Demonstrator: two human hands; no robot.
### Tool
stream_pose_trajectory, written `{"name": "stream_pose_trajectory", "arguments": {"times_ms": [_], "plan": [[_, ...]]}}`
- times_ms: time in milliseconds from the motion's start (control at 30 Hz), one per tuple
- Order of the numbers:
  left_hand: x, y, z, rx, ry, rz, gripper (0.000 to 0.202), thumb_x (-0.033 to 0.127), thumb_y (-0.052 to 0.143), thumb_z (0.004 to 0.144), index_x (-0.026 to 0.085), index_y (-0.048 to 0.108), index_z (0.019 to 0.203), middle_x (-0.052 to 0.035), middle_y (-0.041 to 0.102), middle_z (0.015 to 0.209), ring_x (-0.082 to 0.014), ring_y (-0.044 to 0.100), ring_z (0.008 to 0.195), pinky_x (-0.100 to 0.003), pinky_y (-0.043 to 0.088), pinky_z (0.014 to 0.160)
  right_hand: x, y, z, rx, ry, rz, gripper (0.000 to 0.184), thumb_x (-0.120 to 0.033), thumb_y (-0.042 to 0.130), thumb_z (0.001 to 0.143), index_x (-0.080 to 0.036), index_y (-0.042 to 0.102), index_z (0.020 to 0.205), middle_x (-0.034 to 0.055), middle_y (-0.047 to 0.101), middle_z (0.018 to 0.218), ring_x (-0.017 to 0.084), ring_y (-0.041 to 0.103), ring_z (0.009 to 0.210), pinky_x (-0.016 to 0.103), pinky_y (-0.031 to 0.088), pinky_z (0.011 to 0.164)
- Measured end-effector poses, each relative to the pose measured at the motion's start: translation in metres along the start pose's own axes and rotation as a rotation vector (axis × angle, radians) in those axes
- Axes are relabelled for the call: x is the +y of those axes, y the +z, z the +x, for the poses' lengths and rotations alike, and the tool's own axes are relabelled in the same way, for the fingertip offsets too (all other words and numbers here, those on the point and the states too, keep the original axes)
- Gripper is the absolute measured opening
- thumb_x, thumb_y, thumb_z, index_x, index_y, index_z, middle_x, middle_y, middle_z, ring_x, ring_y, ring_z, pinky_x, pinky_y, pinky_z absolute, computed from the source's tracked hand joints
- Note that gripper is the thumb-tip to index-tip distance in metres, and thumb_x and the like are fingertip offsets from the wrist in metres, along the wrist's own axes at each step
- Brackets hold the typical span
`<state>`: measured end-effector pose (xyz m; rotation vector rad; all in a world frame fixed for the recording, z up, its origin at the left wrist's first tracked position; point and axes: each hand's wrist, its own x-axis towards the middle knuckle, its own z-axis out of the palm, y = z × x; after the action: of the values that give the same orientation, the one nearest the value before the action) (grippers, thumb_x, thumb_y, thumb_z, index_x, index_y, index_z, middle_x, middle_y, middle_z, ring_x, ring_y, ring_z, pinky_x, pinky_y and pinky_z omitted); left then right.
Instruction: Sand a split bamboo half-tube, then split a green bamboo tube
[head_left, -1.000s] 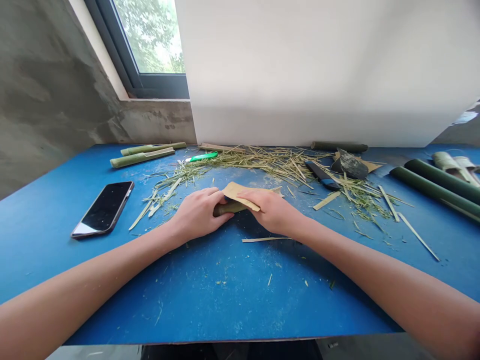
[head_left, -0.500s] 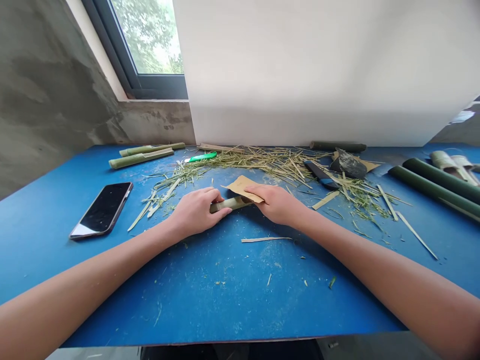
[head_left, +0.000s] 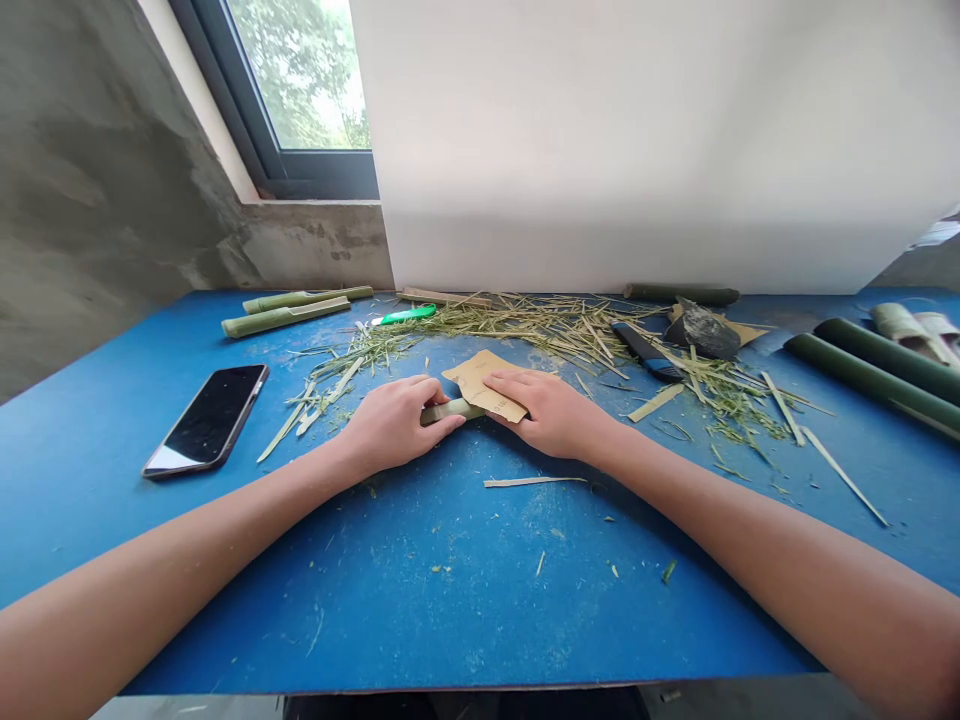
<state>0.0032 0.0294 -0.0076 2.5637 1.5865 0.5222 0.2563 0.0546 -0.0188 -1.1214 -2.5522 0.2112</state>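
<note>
My left hand [head_left: 394, 420] is closed around the left end of a short bamboo piece [head_left: 453, 409], which lies low over the blue table [head_left: 420, 590]. In my right hand [head_left: 551, 410] is a tan sheet of sandpaper [head_left: 480, 380], its fingers pressing the sheet down over the bamboo's right end. The paper covers that end, so its shape is hidden. A thin bamboo strip [head_left: 534, 482] lies on the table just in front of the hands.
Bamboo shavings [head_left: 517, 318] are heaped along the back. A green cutter [head_left: 405, 315], a dark-handled tool [head_left: 645, 352] and a stone [head_left: 703, 328] lie among them. A phone [head_left: 206, 420] rests at left; dark green bamboo tubes [head_left: 877, 385] lie at right.
The right hand has tilted the sandpaper flatter and nearer, so it covers more of the bamboo's right end. The left hand keeps its hold with little movement.
</note>
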Motion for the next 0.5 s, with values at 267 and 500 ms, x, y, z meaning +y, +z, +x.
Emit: {"name": "stream_pose_trajectory", "arguments": {"times_ms": [267,500], "plan": [[-0.0001,0.0001,0.0010,-0.003,-0.003,-0.004,0.034,0.054,0.057,0.091,0.021,0.065,0.091,-0.0052,0.074,0.095,-0.0220,0.066,0.080,-0.032,0.046,0.071,0.0000,0.0033,0.0020,-0.020,-0.031,0.019,0.057,-0.049,0.034,0.107,-0.016,0.054,0.148,0.0118,0.051,0.153,0.027,0.044,0.144,0.047,0.032,0.122],[-0.0010,0.0005,0.0012,-0.003,0.000,-0.001,0.034,0.054,0.057,0.091,0.021,0.065,0.090,-0.0049,0.074,0.092,-0.0217,0.066,0.078,-0.032,0.045,0.069,-0.0005,0.0043,0.0009,-0.020,-0.016,-0.012,0.058,-0.050,0.039,0.104,-0.016,0.052,0.150,0.0119,0.050,0.153,0.028,0.044,0.145,0.049,0.032,0.122]]}}
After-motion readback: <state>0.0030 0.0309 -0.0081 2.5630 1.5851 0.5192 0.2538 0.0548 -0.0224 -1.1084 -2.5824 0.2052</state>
